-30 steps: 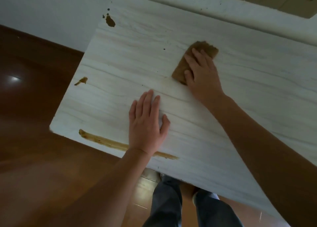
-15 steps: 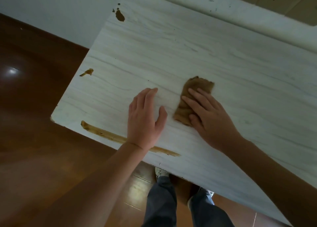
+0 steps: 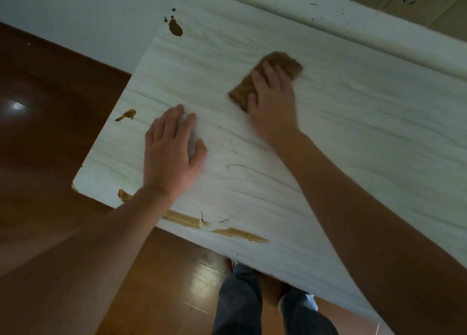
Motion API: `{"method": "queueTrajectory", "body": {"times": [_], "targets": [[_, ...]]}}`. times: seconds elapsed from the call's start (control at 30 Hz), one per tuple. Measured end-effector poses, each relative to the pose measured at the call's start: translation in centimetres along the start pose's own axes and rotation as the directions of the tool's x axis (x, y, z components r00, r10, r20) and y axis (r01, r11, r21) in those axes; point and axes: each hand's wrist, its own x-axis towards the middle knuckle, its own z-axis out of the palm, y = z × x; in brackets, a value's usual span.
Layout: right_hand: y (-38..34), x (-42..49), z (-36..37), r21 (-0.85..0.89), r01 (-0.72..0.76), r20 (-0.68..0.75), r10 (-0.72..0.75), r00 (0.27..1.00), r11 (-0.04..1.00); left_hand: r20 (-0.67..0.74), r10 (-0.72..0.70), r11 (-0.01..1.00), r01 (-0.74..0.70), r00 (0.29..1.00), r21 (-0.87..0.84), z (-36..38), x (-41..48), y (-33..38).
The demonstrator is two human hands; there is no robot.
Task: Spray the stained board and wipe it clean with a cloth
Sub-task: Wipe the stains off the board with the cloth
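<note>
White board point(image 3: 341, 137) seen from above, over a brown floor point(image 3: 50, 145). Right hand point(image 3: 271, 104), fingers extended, presses a brown cloth point(image 3: 288, 61) flat on the board's far middle, gripping nothing. Left hand point(image 3: 169, 155) lies flat and spread on the board nearer the left end. Brown stains: streak point(image 3: 237, 232) along the near edge, blot point(image 3: 175, 28) at the far corner, smear point(image 3: 127, 114) by the left edge.
</note>
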Motion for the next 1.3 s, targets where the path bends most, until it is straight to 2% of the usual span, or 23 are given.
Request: {"method": "queueTrajectory", "body": {"times": [0.17,0.3,0.4,0.53,0.63,0.77,0.97,1.07,1.2,1.3], "targets": [[-3.1,-4.9,1.8,0.034,0.285,0.069,-0.287,0.955,0.958,0.029,0.0,1.0,0.0,1.0,0.008,0.0,0.1,-0.1],[0.0,-11.0,0.7,0.033,0.357,0.152,-0.358,0.921,0.933,0.052,-0.01,1.0,0.01,0.999,0.004,-0.1,0.1,-0.1],[4.0,-15.6,-0.9,-0.018,0.347,0.202,-0.337,0.92,0.938,0.052,-0.017,1.0,0.017,0.998,-0.003,-0.1,0.0,0.0],[9.7,-19.8,-3.6,-0.082,0.235,0.265,-0.206,0.942,0.969,0.044,-0.016,1.0,0.016,0.999,-0.002,0.0,0.1,0.0],[11.2,-21.2,-4.6,-0.084,0.154,0.271,-0.127,0.954,0.984,0.029,-0.01,1.0,0.01,1.0,-0.002,0.1,0.1,0.0],[8.3,-18.0,-3.0,-0.035,0.127,0.214,-0.117,0.97,0.991,0.033,-0.015,1.0,0.015,0.999,0.002,0.1,0.2,0.1],[-1.8,-7.6,1.2,0.055,0.235,0.085,-0.239,0.967,0.97,0.053,-0.025,1.0,0.024,0.998,0.014,0.2,0.2,-0.1],[-3.9,-5.7,2.3,0.052,0.268,0.064,-0.271,0.96,0.962,0.043,-0.015,1.0,0.014,0.999,0.016,0.2,0.2,-0.3],[1.5,-9.3,1.0,0.037,0.297,0.061,-0.299,0.952,0.954,0.039,-0.025,1.0,0.026,0.999,-0.002,0.2,0.1,0.0],[8.4,-14.8,-1.4,-0.014,0.247,0.094,-0.244,0.965,0.969,0.047,-0.036,0.999,0.037,0.998,-0.018,0.0,0.1,0.2]]}}
